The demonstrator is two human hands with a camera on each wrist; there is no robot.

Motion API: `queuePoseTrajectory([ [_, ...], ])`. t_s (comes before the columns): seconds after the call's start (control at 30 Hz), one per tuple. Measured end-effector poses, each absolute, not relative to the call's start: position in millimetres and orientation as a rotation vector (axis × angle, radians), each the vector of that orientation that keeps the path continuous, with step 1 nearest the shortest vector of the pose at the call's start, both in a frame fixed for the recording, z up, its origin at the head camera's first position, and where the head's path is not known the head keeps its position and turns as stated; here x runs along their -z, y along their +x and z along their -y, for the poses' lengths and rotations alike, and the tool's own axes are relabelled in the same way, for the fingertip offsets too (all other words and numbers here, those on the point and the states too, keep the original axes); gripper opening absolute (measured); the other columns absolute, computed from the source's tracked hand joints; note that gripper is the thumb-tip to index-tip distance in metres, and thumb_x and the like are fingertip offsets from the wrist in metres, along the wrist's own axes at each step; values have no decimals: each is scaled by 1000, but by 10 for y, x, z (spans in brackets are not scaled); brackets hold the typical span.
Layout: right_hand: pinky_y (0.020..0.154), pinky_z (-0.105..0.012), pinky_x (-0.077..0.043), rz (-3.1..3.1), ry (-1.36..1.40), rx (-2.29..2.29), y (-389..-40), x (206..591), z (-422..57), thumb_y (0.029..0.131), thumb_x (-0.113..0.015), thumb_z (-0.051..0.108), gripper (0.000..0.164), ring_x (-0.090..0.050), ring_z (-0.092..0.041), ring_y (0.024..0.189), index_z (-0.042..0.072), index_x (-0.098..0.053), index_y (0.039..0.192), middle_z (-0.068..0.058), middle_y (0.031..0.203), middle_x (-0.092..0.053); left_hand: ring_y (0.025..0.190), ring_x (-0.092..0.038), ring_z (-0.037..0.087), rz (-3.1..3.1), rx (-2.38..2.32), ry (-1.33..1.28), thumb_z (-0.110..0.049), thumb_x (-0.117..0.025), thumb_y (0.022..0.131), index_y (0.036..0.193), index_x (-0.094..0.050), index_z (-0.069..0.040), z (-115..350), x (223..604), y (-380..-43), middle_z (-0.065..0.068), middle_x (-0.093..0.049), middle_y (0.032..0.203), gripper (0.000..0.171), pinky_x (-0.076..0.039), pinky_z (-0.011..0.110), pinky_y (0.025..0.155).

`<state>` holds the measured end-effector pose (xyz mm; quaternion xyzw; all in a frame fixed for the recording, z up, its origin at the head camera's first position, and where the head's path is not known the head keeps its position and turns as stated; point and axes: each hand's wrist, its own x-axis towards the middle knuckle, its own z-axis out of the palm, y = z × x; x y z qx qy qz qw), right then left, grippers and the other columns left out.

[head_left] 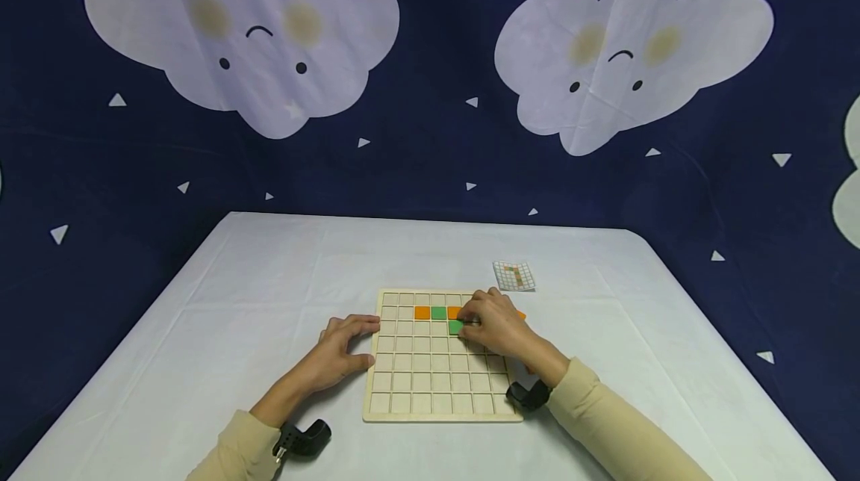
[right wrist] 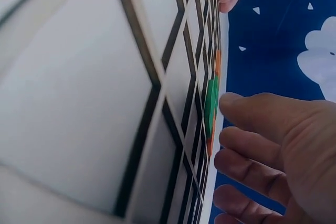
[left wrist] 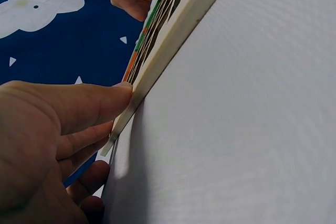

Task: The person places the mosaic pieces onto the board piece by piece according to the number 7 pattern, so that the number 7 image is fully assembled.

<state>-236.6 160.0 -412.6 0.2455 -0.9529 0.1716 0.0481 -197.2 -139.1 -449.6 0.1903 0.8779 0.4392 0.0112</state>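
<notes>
A square wooden grid board (head_left: 443, 417) lies on the table. My left hand (head_left: 334, 354) touches its left edge with fingertips and thumb, the fingers extended; the left wrist view shows the thumb (left wrist: 94, 106) right at the rim. Over the upper right of the board is my right hand (head_left: 500, 326), fingertips right at a green tile (head_left: 455, 328) in the third row. In the right wrist view its thumb and fingers are apart, with nothing showing between them. The row above holds an orange tile (head_left: 422, 313), another green tile (head_left: 439, 313) and a second orange tile (head_left: 453, 313), partly covered by the hand.
Behind the board, to the right, lies a small card (head_left: 513, 276) printed with a coloured grid pattern. An orange piece (head_left: 521, 314) peeks out past the right hand. White cloth covers the table (head_left: 295, 264), and a dark blue cloud-print curtain (head_left: 430, 167) hangs behind it.
</notes>
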Motion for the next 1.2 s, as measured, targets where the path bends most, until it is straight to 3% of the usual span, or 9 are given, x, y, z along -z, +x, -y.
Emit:
queuePoseTrajectory([
  [0.53, 80, -35, -35, 2857, 638, -631, -2351, 4039, -1801, 78, -74, 25, 25, -47, -14, 84, 12, -72, 100, 1, 92, -65, 108, -37, 19, -2760, -1356, 585, -9, -74, 75, 121, -62, -7, 1381, 4510, -1973, 4, -53, 136, 47, -21, 37, 88],
  [0.83, 91, -47, -37, 2822, 600, -647, -2357, 4039, -1917, 77, -74, 24, 26, -53, -23, 94, 10, -72, 99, -1, 92, -65, 108, -37, 18, -2759, -1358, 597, -11, -74, 75, 120, -62, -7, 1385, 4511, -1979, 3, -53, 136, 47, -22, 38, 88],
  [1.2, 78, -37, -37, 2796, 570, -612, -2371, 4061, -2038, 76, -75, 22, 27, -49, -17, 83, 9, -72, 99, -1, 91, -64, 108, -37, 19, -2767, -1350, 602, -11, -74, 76, 120, -62, -7, 1386, 4505, -1977, 3, -53, 136, 46, -22, 38, 88],
])
